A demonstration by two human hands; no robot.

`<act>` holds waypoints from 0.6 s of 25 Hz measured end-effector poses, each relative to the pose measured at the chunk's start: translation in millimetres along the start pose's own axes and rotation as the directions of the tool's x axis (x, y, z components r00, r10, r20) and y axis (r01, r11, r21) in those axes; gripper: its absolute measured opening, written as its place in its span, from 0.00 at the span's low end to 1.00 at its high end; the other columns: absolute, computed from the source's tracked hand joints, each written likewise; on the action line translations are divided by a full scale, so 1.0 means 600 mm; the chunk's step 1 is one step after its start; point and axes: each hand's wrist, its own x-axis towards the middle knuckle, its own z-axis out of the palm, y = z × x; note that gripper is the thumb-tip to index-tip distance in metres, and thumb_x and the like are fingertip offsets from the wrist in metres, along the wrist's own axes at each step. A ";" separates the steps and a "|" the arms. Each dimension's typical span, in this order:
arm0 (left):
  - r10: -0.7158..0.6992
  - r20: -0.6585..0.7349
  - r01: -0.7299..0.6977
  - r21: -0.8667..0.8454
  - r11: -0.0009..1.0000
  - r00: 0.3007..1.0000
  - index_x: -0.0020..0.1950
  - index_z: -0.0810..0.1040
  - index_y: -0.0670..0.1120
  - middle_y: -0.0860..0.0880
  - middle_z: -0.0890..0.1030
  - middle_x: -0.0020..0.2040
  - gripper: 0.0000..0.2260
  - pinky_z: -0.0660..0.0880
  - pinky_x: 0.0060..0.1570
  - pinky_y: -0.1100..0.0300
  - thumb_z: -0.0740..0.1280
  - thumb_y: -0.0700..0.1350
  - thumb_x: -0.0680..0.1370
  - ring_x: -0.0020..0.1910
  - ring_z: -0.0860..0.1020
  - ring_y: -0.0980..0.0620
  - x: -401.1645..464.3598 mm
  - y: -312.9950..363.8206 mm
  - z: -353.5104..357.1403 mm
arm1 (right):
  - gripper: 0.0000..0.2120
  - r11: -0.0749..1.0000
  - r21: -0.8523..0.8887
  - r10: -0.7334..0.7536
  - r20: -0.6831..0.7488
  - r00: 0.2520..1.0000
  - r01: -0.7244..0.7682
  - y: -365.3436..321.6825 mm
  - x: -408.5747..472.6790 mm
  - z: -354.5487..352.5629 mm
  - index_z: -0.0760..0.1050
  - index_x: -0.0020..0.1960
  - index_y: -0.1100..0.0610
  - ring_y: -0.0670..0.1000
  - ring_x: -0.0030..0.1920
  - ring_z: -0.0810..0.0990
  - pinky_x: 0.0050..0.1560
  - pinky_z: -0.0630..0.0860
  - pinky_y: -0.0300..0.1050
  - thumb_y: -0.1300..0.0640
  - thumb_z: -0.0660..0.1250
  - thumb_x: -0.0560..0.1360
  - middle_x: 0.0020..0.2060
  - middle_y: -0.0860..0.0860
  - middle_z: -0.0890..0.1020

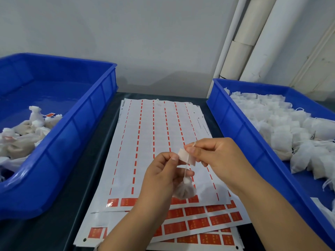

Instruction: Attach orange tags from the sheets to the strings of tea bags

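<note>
Head view: above the sheets (157, 142), both hands pinch one tag (186, 157), pale side up. The left hand (163, 176) grips its left end, the right hand (215, 151) its right end plus the string (186, 167); the tea bag (184, 189) dangles below. Best keep the string centred, then fold the tag squarely shut.

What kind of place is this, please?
Probably a small packing workshop: two blue crates, the left crate with tagged tea bags and the right crate with untagged ones, and stacked tag sheets between.
</note>
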 end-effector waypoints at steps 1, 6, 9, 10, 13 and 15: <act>-0.005 0.000 0.005 -0.013 1.000 1.000 0.46 0.78 0.46 0.51 0.83 0.37 0.09 0.78 0.37 0.60 0.59 0.46 0.79 0.34 0.82 0.51 -0.001 0.000 0.000 | 0.14 1.000 0.006 0.006 -0.014 1.000 -0.006 0.002 0.001 0.000 0.80 0.30 0.41 0.30 0.34 0.76 0.35 0.71 0.24 0.53 0.70 0.73 0.38 0.35 0.83; -0.056 0.015 0.057 -0.115 0.992 0.998 0.48 0.78 0.45 0.48 0.83 0.38 0.09 0.78 0.40 0.58 0.59 0.46 0.80 0.36 0.82 0.51 -0.008 0.001 0.000 | 0.11 0.999 0.038 0.032 -0.038 0.999 -0.031 0.010 0.003 0.000 0.82 0.33 0.42 0.31 0.37 0.77 0.35 0.71 0.23 0.54 0.71 0.72 0.38 0.34 0.83; -0.085 0.030 0.088 -0.149 0.985 0.996 0.48 0.78 0.43 0.46 0.83 0.37 0.08 0.78 0.39 0.58 0.60 0.43 0.80 0.35 0.82 0.50 -0.007 0.004 -0.001 | 0.12 0.999 0.020 0.040 -0.036 0.999 -0.039 0.010 0.004 0.000 0.81 0.32 0.39 0.32 0.45 0.79 0.40 0.74 0.24 0.53 0.71 0.71 0.41 0.33 0.83; -0.105 0.048 0.112 -0.179 0.977 0.993 0.49 0.78 0.41 0.44 0.83 0.37 0.08 0.79 0.37 0.58 0.59 0.40 0.80 0.34 0.82 0.49 -0.008 0.006 -0.001 | 0.11 0.999 0.029 0.045 -0.038 0.998 -0.044 0.011 0.004 -0.001 0.81 0.33 0.39 0.33 0.46 0.79 0.42 0.75 0.25 0.54 0.72 0.71 0.42 0.34 0.83; -0.152 0.125 0.182 -0.288 0.940 0.980 0.50 0.78 0.37 0.40 0.81 0.39 0.10 0.79 0.36 0.57 0.57 0.37 0.78 0.33 0.80 0.48 -0.011 0.010 -0.004 | 0.11 0.998 0.046 0.052 -0.034 0.998 -0.050 0.008 0.003 -0.002 0.82 0.34 0.39 0.35 0.46 0.80 0.42 0.75 0.27 0.55 0.73 0.69 0.41 0.35 0.84; -0.162 0.159 0.204 -0.301 0.932 0.974 0.41 0.83 0.40 0.41 0.82 0.38 0.13 0.79 0.37 0.57 0.59 0.40 0.77 0.34 0.80 0.49 -0.012 0.010 -0.009 | 0.10 0.997 0.052 0.057 -0.034 0.998 -0.055 0.004 0.002 -0.005 0.82 0.35 0.40 0.34 0.45 0.80 0.39 0.75 0.26 0.55 0.73 0.70 0.40 0.35 0.83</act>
